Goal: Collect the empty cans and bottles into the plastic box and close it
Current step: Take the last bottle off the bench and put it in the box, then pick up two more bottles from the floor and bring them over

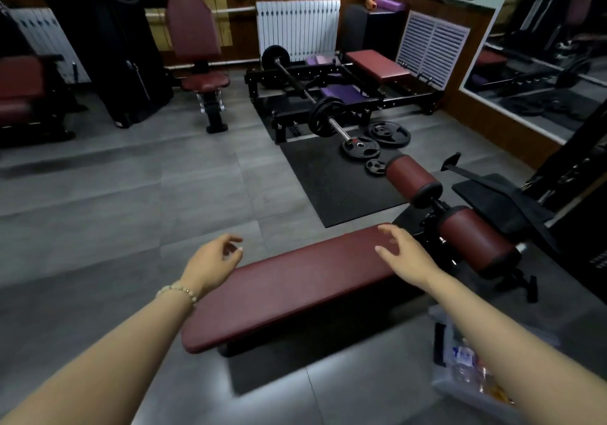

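Note:
A clear plastic box (441,321) stands on the floor at the lower right, partly hidden under my right forearm. Bottles (464,360) with blue-and-white labels lie inside it, blurred. My left hand (213,265) hovers over the floor left of a dark red bench (295,288), fingers loosely curled and empty. Over the far end of the bench floats my right hand (405,253), fingers spread, holding nothing. I see no loose cans or bottles on the floor or bench.
The bench ends in two red roller pads (473,237) to the right. Beyond it a black mat (328,181) carries a barbell (323,115) and loose weight plates (389,133). A seat machine (203,83) stands at the back, a mirror (542,63) on the right wall.

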Tool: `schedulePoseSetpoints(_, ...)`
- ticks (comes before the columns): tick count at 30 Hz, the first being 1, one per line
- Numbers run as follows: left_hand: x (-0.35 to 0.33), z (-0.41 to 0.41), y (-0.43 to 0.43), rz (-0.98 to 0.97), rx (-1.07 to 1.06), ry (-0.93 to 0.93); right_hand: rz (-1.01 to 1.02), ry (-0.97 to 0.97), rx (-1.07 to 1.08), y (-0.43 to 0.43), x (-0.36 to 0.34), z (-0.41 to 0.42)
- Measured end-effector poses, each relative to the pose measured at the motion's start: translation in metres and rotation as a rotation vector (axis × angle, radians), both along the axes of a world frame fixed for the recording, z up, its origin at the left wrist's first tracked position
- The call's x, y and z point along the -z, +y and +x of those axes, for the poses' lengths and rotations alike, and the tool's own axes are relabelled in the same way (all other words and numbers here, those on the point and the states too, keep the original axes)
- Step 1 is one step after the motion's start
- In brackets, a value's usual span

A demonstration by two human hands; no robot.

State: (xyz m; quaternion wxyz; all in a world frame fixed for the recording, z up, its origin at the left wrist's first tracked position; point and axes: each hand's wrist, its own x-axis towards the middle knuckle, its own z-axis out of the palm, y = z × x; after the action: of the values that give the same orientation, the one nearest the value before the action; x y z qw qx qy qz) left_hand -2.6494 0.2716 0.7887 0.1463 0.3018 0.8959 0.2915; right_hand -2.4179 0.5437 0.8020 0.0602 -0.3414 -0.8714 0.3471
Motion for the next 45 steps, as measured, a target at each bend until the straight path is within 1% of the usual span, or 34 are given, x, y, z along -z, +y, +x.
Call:
schedulePoseSetpoints(3, -0.020, -0.055, -0.023, 0.014, 0.021, 0.047, 0.044, 0.016, -0.005, -0.026, -0.024, -0.047)
schedulePoseSetpoints(7, -0.042, -0.155, -0.053, 0.063, 0.058, 0.101, 0.055, 0.113, 0.064, -0.067, -0.046, -0.135)
schedulePoseSetpoints(11, -0.063, -0.257, -0.089, 0.012, 0.157, 0.124, 0.024, 0.201, 0.183, -0.113, -0.056, -0.214)
schedulePoseSetpoints(14, -0.081, -0.326, -0.091, -0.015, 0.223, 0.127, -0.011, 0.185, 0.282, -0.132, -0.063, -0.257)
schedulePoseSetpoints(17, -0.090, -0.382, -0.059, 0.005, 0.268, 0.130, 0.034, 0.180, 0.372, -0.125, -0.066, -0.290)
schedulePoseSetpoints(20, -0.089, -0.413, -0.021, 0.011, 0.357, 0.128, 0.024, 0.172, 0.465, -0.108, -0.068, -0.326)
schedulePoseSetpoints(24, -0.087, -0.464, 0.013, 0.022, 0.490, 0.181, 0.025, 0.166, 0.511, -0.079, -0.063, -0.387)
schedulePoseSetpoints(27, -0.082, -0.536, 0.041, -0.036, 0.559, 0.227, 0.000, 0.181, 0.594, -0.062, -0.052, -0.439)
schedulePoseSetpoints(30, -0.073, -0.615, 0.083, -0.034, 0.556, 0.220, -0.010, 0.184, 0.659, -0.043, -0.034, -0.489)
schedulePoseSetpoints(32, -0.062, -0.653, 0.117, -0.053, 0.583, 0.206, -0.001, 0.211, 0.734, -0.035, -0.022, -0.514)
schedulePoseSetpoints(34, -0.048, -0.673, 0.152, -0.074, 0.622, 0.174, -0.008, 0.189, 0.755, -0.026, -0.013, -0.533)
schedulePoseSetpoints(36, -0.036, -0.674, 0.194, -0.093, 0.685, 0.122, -0.001, 0.169, 0.811, -0.014, -0.008, -0.539)
schedulePoseSetpoints(41, -0.014, -0.636, 0.325, -0.069, 0.934, 0.058, 0.060, 0.082, 0.942, 0.051, 0.010, -0.520)
schedulePoseSetpoints(45, 0.013, -0.606, 0.419, -0.073, 1.042, 0.028, 0.033, 0.065, 1.036, 0.113, 0.039, -0.507)
